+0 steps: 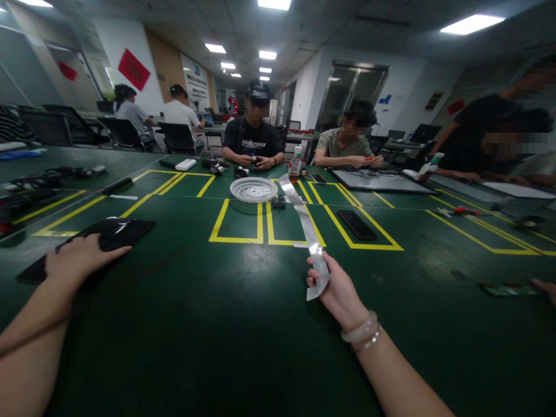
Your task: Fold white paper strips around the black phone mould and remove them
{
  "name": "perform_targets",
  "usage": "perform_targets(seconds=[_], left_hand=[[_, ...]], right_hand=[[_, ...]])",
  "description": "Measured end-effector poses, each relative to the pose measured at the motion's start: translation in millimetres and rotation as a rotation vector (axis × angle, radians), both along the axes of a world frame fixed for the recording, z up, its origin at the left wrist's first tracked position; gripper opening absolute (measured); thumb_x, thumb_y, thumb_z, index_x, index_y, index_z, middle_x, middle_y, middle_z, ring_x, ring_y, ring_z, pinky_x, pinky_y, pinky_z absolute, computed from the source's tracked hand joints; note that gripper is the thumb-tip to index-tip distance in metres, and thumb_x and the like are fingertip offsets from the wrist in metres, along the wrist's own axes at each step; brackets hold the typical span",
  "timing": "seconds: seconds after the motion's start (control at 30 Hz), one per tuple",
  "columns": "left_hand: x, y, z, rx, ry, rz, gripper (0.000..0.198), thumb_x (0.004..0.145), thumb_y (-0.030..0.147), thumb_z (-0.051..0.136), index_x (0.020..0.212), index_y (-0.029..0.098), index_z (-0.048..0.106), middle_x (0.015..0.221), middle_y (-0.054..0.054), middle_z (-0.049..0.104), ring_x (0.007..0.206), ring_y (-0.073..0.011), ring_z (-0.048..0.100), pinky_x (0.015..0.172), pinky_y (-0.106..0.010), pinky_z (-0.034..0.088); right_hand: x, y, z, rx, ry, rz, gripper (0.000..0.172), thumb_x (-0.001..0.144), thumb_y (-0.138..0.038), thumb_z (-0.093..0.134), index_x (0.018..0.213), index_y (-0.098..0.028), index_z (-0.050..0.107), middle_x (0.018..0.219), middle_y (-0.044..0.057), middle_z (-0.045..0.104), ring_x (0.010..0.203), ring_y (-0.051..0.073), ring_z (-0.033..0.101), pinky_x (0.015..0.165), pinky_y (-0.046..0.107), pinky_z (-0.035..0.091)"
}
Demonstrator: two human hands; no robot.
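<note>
My right hand [336,289] is closed around the near end of a long, shiny, silvery strip [309,229], which looks like tape or plastic film. The strip runs away from me over the table, and its short tail hangs below my fingers. On the left, my left hand [82,260] lies on a flat black pouch or sheet [134,229], thumb stretched out to the side. The other fingers of that hand are partly hidden behind its back. Past the strip's far end is a white plastic basket [238,191], with a small dark object [278,201] beside it.
Yellow tape outlines mark the green table [195,347]. A black phone [356,224] lies right of the strip, and a bottle [295,165] stands behind it. Several people sit across the table. Another person's hand [548,288] is near a green circuit board [508,289] at right.
</note>
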State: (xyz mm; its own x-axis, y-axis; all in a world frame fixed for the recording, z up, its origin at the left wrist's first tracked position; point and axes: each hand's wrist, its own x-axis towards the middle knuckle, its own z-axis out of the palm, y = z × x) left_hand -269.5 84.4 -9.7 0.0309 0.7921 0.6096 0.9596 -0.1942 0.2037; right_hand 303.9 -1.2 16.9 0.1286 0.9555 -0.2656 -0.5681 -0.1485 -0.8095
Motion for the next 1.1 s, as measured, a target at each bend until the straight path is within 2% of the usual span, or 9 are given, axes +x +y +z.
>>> perform_targets(seconds=[0.07, 0.17, 0.23, 0.3, 0.4, 0.57, 0.77, 0.93, 1.1], left_hand=[[5, 5, 2.5, 0.095, 0.008, -0.172, 0.055, 0.062, 0.060, 0.067, 0.047, 0.011, 0.048, 0.051, -0.007, 0.057, 0.139, -0.0482, 0.015, 0.087, -0.055, 0.011], [35, 10, 11.3, 0.147, 0.011, -0.256, 0.046, 0.065, 0.058, 0.068, 0.059, 0.013, 0.060, 0.055, -0.004, 0.059, 0.137, -0.0446, 0.026, 0.093, -0.051, 0.016], [72, 7, 19.1, 0.032, 0.020, -0.243, 0.051, 0.062, 0.063, 0.071, 0.076, 0.014, 0.069, 0.064, -0.004, 0.064, 0.128, -0.0422, 0.041, 0.096, -0.048, 0.024], [119, -4, 27.2, -0.186, 0.037, -0.238, 0.065, 0.062, 0.066, 0.072, 0.097, 0.011, 0.072, 0.091, -0.010, 0.070, 0.116, -0.0392, 0.053, 0.100, -0.048, 0.030], [191, -31, 36.4, -0.403, 0.117, -0.405, 0.064, 0.072, 0.063, 0.073, 0.116, 0.016, 0.067, 0.124, -0.012, 0.061, 0.118, -0.0355, 0.053, 0.112, -0.059, 0.018], [266, -75, 35.0, -0.513, 0.126, -0.731, 0.061, 0.067, 0.049, 0.085, 0.118, 0.024, 0.065, 0.131, -0.008, 0.056, 0.125, -0.0334, 0.048, 0.118, -0.060, 0.013], [282, -84, 23.1, -0.526, 0.114, -0.794, 0.064, 0.066, 0.045, 0.088, 0.121, 0.023, 0.064, 0.135, -0.011, 0.052, 0.128, -0.0342, 0.046, 0.117, -0.063, 0.016], [279, -84, 18.1, -0.412, 0.192, -0.838, 0.070, 0.069, 0.051, 0.086, 0.127, 0.022, 0.060, 0.141, -0.013, 0.048, 0.129, -0.0364, 0.046, 0.114, -0.062, 0.025], [278, -99, 18.1, -0.008, 0.362, -1.062, 0.022, 0.093, 0.033, 0.064, 0.110, 0.019, 0.064, 0.110, -0.010, 0.065, 0.102, -0.0281, 0.060, 0.093, -0.042, 0.045]], right_hand=[[2, 2, -0.2, -0.011, 0.042, -0.006, 0.011, 0.092, -0.030, 0.056, 0.091, -0.020, 0.059, 0.073, -0.003, 0.064, 0.043, 0.006, 0.048, 0.045, 0.020, 0.049], [3, 3, 1.9, -0.010, 0.091, -0.010, 0.009, 0.093, -0.027, 0.055, 0.092, -0.020, 0.060, 0.074, -0.002, 0.066, 0.045, 0.007, 0.053, 0.048, 0.021, 0.053], [3, 2, 4.5, 0.004, 0.115, -0.008, 0.009, 0.092, -0.027, 0.057, 0.095, -0.019, 0.061, 0.074, -0.002, 0.066, 0.047, 0.008, 0.055, 0.050, 0.022, 0.055], [2, 1, 6.9, 0.021, 0.133, -0.003, 0.009, 0.092, -0.026, 0.059, 0.097, -0.020, 0.062, 0.074, -0.002, 0.067, 0.049, 0.009, 0.057, 0.052, 0.022, 0.056], [1, 0, 7.8, 0.046, 0.153, 0.002, 0.009, 0.092, -0.027, 0.059, 0.098, -0.020, 0.062, 0.079, -0.002, 0.069, 0.052, 0.009, 0.059, 0.055, 0.022, 0.057], [1, 0, 4.6, 0.165, 0.059, 0.015, 0.023, 0.087, -0.025, 0.067, 0.109, -0.026, 0.064, 0.093, -0.002, 0.073, 0.067, 0.010, 0.067, 0.061, 0.022, 0.059], [-8, -10, 9.6, 0.259, -0.242, 0.045, 0.036, 0.082, -0.032, 0.075, 0.117, -0.025, 0.069, 0.115, 0.003, 0.073, 0.095, 0.015, 0.069, 0.089, 0.030, 0.057], [-11, -16, 11.1, 0.450, -0.676, 0.112, 0.030, 0.086, -0.038, 0.070, 0.114, -0.027, 0.072, 0.119, 0.005, 0.072, 0.110, 0.023, 0.066, 0.102, 0.047, 0.049], [-18, -23, 2.4, 0.762, -1.251, 0.368, 0.025, 0.094, -0.028, 0.060, 0.115, -0.030, 0.072, 0.124, 0.005, 0.070, 0.114, 0.023, 0.063, 0.100, 0.046, 0.048]])
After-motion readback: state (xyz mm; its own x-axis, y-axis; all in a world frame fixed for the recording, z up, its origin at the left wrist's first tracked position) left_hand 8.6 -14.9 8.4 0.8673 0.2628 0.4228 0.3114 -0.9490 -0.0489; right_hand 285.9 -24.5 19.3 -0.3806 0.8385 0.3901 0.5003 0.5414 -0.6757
